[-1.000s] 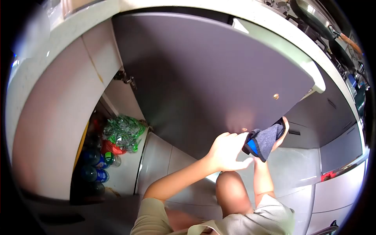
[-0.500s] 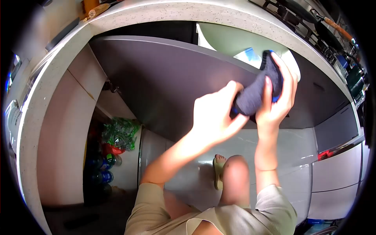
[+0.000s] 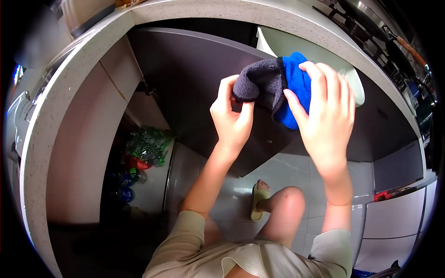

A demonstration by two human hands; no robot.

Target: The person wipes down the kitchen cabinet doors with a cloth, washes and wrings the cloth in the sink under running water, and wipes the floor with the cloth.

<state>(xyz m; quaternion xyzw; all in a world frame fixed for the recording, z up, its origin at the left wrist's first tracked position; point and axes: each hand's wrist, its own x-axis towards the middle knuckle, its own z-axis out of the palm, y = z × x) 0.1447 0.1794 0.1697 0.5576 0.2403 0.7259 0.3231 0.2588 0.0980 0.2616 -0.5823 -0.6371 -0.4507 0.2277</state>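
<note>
A two-sided cloth [image 3: 263, 76], dark grey and blue with a black edge, is held up in front of the open cabinet door [image 3: 194, 69]. Its grey end is pinched between the thumb and fingers of my left hand [image 3: 232, 116]. The cloth curves over, and its blue side [image 3: 298, 83] faces up on the right. Against that blue part press the thumb and fingertips of my right hand [image 3: 328, 113]; the other fingers are stretched out. Right behind the cloth is a pale green bin [image 3: 357, 88], partly covered by the cloth and my right hand.
A speckled countertop [image 3: 204, 15] curves above the door. On the left, the open cabinet holds bottles [image 3: 127, 194] and a green plastic bag [image 3: 149, 146]. A pan with a wooden handle [image 3: 411, 51] sits at the upper right. My slippered foot [image 3: 260, 201] is on the tiled floor.
The cloth has been turned and opened out, so its blue side shows. My left hand has moved left with the grey end, and my hands are farther apart.
</note>
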